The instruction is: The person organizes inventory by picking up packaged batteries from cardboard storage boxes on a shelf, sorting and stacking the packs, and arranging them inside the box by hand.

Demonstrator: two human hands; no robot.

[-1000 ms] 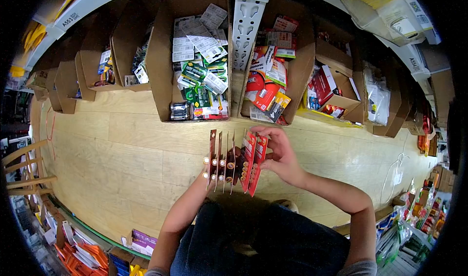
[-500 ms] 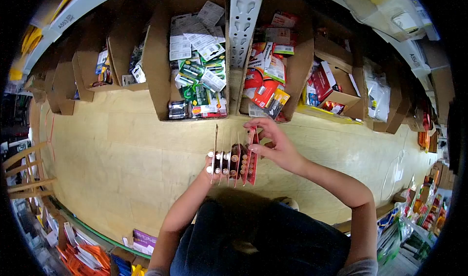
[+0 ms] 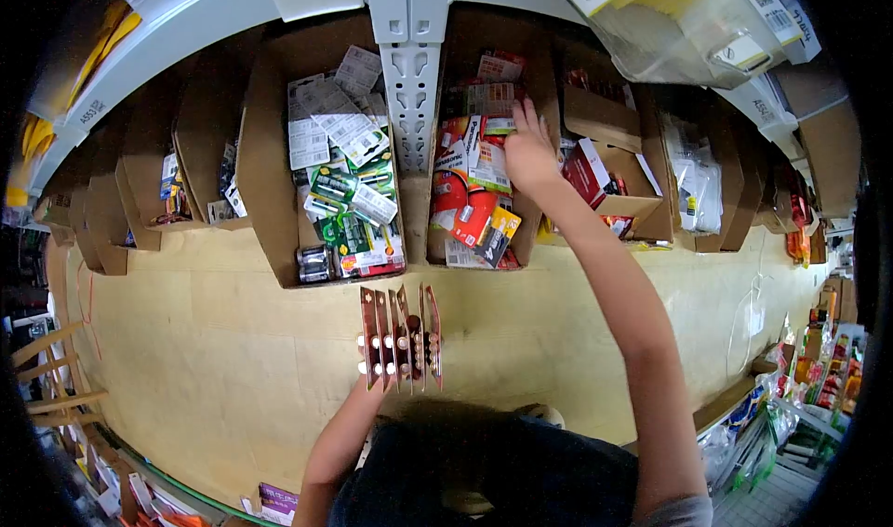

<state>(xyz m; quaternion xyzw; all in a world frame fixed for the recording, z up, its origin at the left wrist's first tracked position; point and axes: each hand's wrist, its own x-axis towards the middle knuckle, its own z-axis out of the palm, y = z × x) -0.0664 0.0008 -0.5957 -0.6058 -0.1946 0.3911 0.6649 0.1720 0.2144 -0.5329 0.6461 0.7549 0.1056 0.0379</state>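
My left hand (image 3: 366, 389) is closed on several carded battery packs (image 3: 400, 346), stood on edge and seen end-on. The packs hide most of its fingers. My right hand (image 3: 529, 157) is over the right-hand cardboard box (image 3: 538, 234), its fingers stretched forward over the red and white battery packs (image 3: 486, 166). Its fingertips are near a pack at the back; whether they touch it I cannot tell. To the left of the metal post, another cardboard box (image 3: 262, 187) holds green and white battery packs (image 3: 353, 197).
A white perforated post (image 3: 412, 99) stands between the two boxes. An opened red and white carton (image 3: 591, 173) and a box edge lie right of my right arm. Clear plastic packaging (image 3: 670, 39) hangs over the upper right. Wooden flooring (image 3: 233, 341) spreads below the shelf.
My right hand has left the packs in my left hand and moved forward into the right-hand box. The view has shifted, and the held packs now appear lower and further left.
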